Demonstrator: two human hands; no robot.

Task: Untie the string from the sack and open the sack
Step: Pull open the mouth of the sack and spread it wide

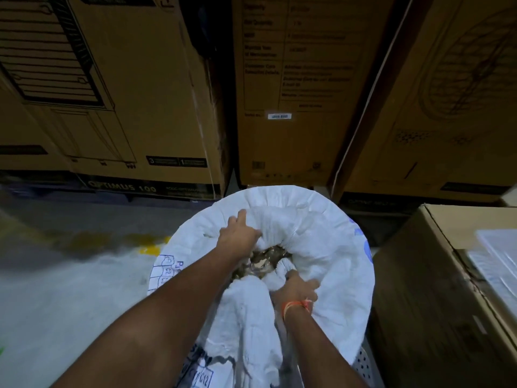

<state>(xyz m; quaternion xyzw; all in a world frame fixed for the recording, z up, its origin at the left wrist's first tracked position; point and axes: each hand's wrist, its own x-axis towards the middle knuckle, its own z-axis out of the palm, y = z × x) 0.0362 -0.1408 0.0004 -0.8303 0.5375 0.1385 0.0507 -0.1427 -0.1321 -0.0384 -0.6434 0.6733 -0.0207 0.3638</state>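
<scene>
A large white woven sack [330, 247] stands upright on the floor below me, its mouth partly spread. Through the gap in the middle I see brownish, mixed contents [264, 261]. My left hand [237, 233] grips the bunched rim on the far left side of the opening. My right hand [296, 287] grips the gathered rim on the near right side; an orange thread is tied round its wrist. No tie string shows on the sack.
Tall cardboard cartons [134, 93] stand in a row right behind the sack. Another carton [436, 289] with a plastic-wrapped top stands close on the right. Grey concrete floor [70, 275] with a yellow mark lies to the left.
</scene>
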